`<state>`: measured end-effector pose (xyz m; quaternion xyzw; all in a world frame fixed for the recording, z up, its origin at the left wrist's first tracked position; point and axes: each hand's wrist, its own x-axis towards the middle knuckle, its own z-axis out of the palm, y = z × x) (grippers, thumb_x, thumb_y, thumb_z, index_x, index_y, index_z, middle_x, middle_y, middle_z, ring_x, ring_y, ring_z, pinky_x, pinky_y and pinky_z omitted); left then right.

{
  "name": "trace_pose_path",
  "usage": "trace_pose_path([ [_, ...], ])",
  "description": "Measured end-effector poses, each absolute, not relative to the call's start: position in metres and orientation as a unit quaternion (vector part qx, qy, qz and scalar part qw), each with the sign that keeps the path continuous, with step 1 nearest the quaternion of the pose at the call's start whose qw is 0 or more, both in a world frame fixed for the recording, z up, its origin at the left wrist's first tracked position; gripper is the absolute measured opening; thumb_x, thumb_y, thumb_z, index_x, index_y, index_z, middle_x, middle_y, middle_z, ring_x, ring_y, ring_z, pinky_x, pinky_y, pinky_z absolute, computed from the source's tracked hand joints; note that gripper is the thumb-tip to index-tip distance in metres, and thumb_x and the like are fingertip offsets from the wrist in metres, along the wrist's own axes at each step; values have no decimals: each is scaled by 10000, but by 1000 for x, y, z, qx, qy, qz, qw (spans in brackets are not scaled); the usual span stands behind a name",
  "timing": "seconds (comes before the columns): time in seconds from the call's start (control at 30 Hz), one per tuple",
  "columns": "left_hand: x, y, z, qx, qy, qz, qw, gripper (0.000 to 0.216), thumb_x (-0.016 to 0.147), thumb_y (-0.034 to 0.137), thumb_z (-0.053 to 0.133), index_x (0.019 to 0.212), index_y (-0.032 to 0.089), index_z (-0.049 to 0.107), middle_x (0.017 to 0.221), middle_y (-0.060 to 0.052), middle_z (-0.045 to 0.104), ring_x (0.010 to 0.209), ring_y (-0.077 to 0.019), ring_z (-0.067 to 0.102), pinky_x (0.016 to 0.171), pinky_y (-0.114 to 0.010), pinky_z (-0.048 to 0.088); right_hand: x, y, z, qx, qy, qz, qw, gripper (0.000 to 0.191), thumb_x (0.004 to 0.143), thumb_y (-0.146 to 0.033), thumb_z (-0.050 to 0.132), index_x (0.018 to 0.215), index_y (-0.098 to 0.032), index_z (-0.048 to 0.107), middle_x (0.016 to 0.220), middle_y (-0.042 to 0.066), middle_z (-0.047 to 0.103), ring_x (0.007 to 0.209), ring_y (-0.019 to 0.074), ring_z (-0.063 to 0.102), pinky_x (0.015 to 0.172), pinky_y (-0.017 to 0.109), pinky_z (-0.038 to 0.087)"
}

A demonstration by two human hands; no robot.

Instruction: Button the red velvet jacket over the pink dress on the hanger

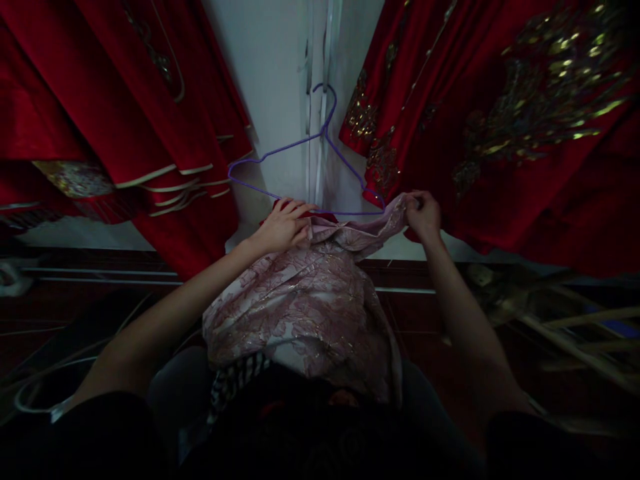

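Observation:
A pink brocade garment (300,307) with a glinting metallic pattern drapes down over my lap, its upper edge raised between my hands. My left hand (284,228) holds that edge on the left, fingers laid over the cloth and thumb toward the middle. At the right end of the same band, my right hand (424,212) pinches the fabric between thumb and fingers. Just above the cloth hangs a purple wire hanger (295,145), tilted, its lower bar close behind the band. Whether the bar touches the garment I cannot tell. A bit of red cloth shows behind my left fingers.
Red garments with gold trim (170,133) hang on the left, and red garments with gold sequins (500,120) on the right. Behind the hanger is a pale cabinet or wall (280,67) with a vertical seam. Wooden slats (575,333) lie low at right, in dim light.

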<state>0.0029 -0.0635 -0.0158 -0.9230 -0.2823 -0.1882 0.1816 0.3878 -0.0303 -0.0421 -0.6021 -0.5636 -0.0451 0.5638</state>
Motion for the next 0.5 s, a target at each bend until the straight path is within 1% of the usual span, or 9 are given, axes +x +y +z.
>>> trace_pose_path([
  [0.2, 6, -59, -19, -925, -279, -198, 166, 337, 935, 304, 409, 1060, 223, 711, 1453, -52, 491, 1267, -282, 460, 1095, -516, 273, 372, -39, -28, -572, -600, -30, 559, 180, 832, -355, 528, 906, -224, 627, 1129, 83, 691, 1060, 235, 644, 970, 405, 494],
  [0.3, 10, -56, -21, -927, -272, -207, 155, 331, 934, 300, 410, 1008, 202, 717, 1449, -59, 495, 1268, -285, 462, 1091, -514, 284, 361, -45, -20, -576, -619, -34, 532, 210, 846, -390, 522, 922, -233, 639, 1063, 71, 705, 990, 236, 652, 926, 397, 510],
  [0.4, 18, -51, -23, -931, -264, -217, 131, 314, 928, 296, 421, 939, 187, 715, 1451, -65, 492, 1275, -283, 460, 1083, -507, 307, 350, -48, -6, -577, -632, -43, 516, 249, 873, -421, 501, 944, -230, 644, 1009, 80, 706, 944, 242, 648, 911, 388, 500],
  [0.5, 34, -43, -27, -931, -255, -247, 89, 316, 934, 276, 403, 917, 180, 703, 1421, -72, 520, 1262, -257, 477, 1076, -471, 340, 337, -44, 12, -570, -637, -58, 516, 300, 904, -455, 462, 984, -223, 635, 1044, 98, 693, 983, 253, 635, 938, 388, 472],
])
